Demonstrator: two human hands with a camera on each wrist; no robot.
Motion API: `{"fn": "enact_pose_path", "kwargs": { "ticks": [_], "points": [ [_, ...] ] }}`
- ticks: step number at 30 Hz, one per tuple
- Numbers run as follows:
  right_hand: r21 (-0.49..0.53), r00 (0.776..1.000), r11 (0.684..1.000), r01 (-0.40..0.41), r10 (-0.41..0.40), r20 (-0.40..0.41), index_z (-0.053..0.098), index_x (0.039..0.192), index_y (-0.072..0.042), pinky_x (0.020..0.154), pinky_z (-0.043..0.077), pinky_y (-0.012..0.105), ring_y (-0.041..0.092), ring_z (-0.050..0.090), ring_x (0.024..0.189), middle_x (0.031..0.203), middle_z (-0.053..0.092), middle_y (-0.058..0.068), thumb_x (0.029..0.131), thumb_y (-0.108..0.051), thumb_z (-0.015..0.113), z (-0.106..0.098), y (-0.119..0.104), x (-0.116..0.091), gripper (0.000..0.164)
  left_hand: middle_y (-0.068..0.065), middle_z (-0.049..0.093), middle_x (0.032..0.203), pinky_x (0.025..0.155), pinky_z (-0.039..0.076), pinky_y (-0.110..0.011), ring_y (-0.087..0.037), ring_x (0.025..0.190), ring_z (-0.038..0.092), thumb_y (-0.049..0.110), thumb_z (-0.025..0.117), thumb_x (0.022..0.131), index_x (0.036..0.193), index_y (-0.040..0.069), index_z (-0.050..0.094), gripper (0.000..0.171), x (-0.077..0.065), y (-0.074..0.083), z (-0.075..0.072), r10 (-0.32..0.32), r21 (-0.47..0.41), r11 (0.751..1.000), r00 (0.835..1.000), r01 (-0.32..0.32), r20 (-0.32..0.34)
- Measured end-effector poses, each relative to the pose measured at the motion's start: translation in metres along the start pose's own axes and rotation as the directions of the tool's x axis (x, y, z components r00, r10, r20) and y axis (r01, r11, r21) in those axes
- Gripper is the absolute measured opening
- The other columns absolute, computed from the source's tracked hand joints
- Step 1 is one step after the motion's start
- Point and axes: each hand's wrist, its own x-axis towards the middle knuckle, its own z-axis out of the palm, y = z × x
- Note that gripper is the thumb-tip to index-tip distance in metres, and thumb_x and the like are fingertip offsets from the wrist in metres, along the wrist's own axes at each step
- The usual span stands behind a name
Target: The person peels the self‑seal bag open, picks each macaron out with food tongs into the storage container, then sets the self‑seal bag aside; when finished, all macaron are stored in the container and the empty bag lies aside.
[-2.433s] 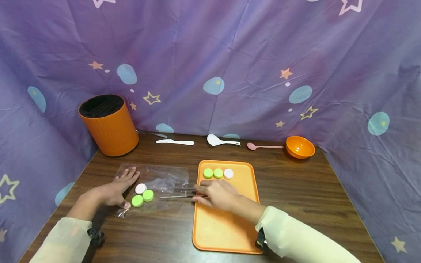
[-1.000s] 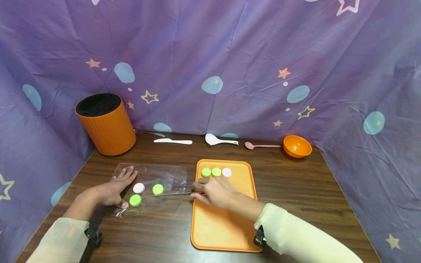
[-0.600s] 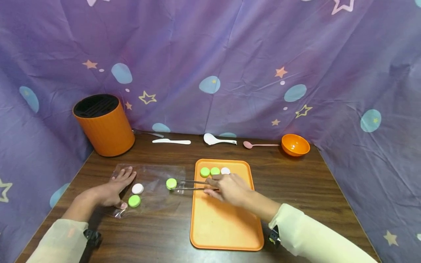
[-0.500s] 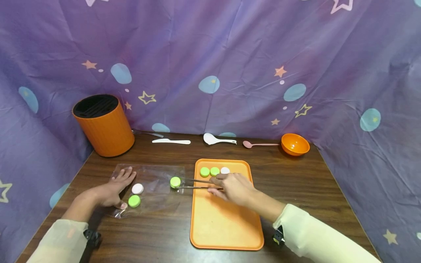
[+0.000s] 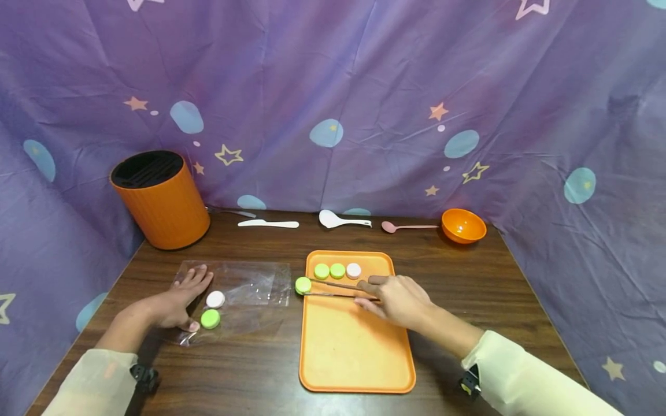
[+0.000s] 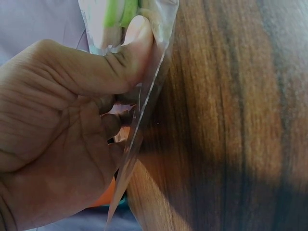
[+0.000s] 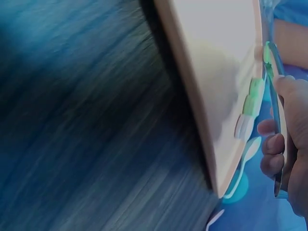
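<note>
My left hand (image 5: 184, 297) rests with spread fingers on the left end of a clear plastic bag (image 5: 250, 283). Beside its thumb, a white macaron (image 5: 215, 299) and a green macaron (image 5: 210, 319) lie at the bag. My right hand (image 5: 398, 297) holds slim metal tongs (image 5: 335, 295), thumb and fingers round them in the right wrist view. Between the tong tips is another green macaron (image 5: 303, 285), over the left rim of the orange tray (image 5: 359, 358). At the tray's far end, two green macarons (image 5: 330, 271) and a white one (image 5: 354, 270) form a row.
Along the back lie a fork (image 5: 234, 212), a white knife (image 5: 268, 223), a white ladle (image 5: 344, 219) and a pink spoon (image 5: 409, 227). An orange bowl (image 5: 463, 226) stands back right; an orange knife block (image 5: 160, 202) stands back left. A purple curtain borders the table.
The tongs have taken a green macaron from beside the left hand and carried it right, from the bag to the tray's left rim. The left hand has stayed in place.
</note>
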Motion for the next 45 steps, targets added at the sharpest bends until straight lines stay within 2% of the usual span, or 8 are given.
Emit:
{"fn": "enact_pose_path", "kwargs": {
  "ticks": [10,20,33,38,45],
  "points": [
    [-0.024,0.999,0.998,-0.05,0.05,0.0,0.085,0.114,-0.019,0.047,0.053,0.031,0.009,0.064,0.06,0.085,0.07,-0.009,0.097,-0.043,0.083,-0.004,0.012,-0.021,0.029,-0.053,-0.001,0.17,0.122,-0.001,-0.089,-0.074,0.158,-0.007,0.003,0.091,0.073,0.163,-0.023,0.019,0.118,0.0,0.0,0.001,-0.004,0.008,1.0,1.0,0.004,0.005],
    [-0.008,0.998,0.998,-0.059,0.059,0.002,0.083,0.109,-0.021,0.046,0.044,0.023,0.003,0.052,0.057,0.079,0.065,-0.009,0.096,-0.042,0.085,-0.002,0.014,-0.031,0.025,-0.053,-0.001,0.17,0.123,-0.001,-0.089,-0.074,0.158,-0.006,0.003,0.091,0.073,0.164,-0.022,0.02,0.119,0.001,-0.002,0.001,-0.006,0.017,1.0,1.0,0.006,0.004],
    [0.047,0.997,0.996,-0.071,0.07,0.019,0.083,0.109,-0.021,0.05,0.05,0.025,0.003,0.058,0.061,0.082,0.069,-0.007,0.097,-0.041,0.085,0.0,0.016,-0.033,0.024,-0.053,-0.001,0.17,0.123,-0.001,-0.088,-0.074,0.158,-0.006,0.002,0.091,0.072,0.164,-0.023,0.019,0.119,0.0,0.001,0.0,-0.014,0.014,1.0,1.0,0.013,0.007],
    [0.07,0.997,0.995,-0.077,0.076,0.023,0.082,0.107,-0.022,0.05,0.048,0.024,0.001,0.057,0.061,0.082,0.069,-0.007,0.097,-0.041,0.085,-0.002,0.016,-0.032,0.023,-0.053,-0.001,0.17,0.123,-0.001,-0.088,-0.073,0.158,-0.006,0.003,0.091,0.073,0.164,-0.023,0.019,0.119,0.001,0.0,0.0,-0.013,0.01,1.0,1.0,0.013,0.006],
    [0.055,0.995,0.994,-0.097,0.097,0.017,0.081,0.108,-0.023,0.049,0.041,0.022,-0.001,0.046,0.058,0.074,0.059,-0.009,0.096,-0.044,0.085,-0.004,0.018,-0.032,0.024,-0.053,0.0,0.17,0.123,-0.001,-0.088,-0.073,0.158,-0.006,0.003,0.091,0.072,0.163,-0.023,0.02,0.118,0.0,0.0,0.0,-0.006,0.009,1.0,1.0,0.006,-0.002]
  ]
}}
